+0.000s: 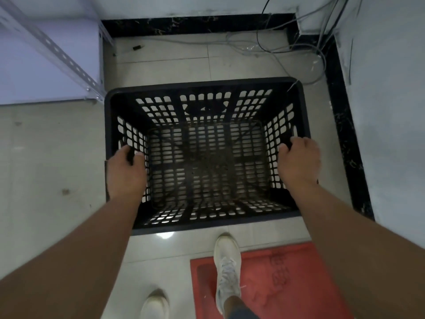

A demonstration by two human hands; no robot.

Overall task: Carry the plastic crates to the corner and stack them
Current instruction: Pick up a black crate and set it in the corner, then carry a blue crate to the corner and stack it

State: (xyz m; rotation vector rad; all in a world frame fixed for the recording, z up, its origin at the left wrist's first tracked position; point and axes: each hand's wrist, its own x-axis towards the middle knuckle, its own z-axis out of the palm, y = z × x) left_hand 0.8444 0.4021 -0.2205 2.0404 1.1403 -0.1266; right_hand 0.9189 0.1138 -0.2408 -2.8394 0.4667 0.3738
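Note:
A black plastic crate (202, 86) with slotted walls and a slotted bottom sits in front of me, open side up and with nothing inside. My left hand (126, 172) grips its left rim, fingers curled over the edge into the wall slots. My right hand (299, 163) grips the right rim the same way. Through the slots I see the pale tiled floor. I cannot tell whether the crate rests on the floor or hangs just above it.
The room corner lies just beyond the crate, edged by a black marble skirting (342, 125). Loose cables (282, 46) trail over the floor there. A metal shelf frame (69, 63) stands at the left. A red mat (287, 279) lies under my right shoe (227, 265).

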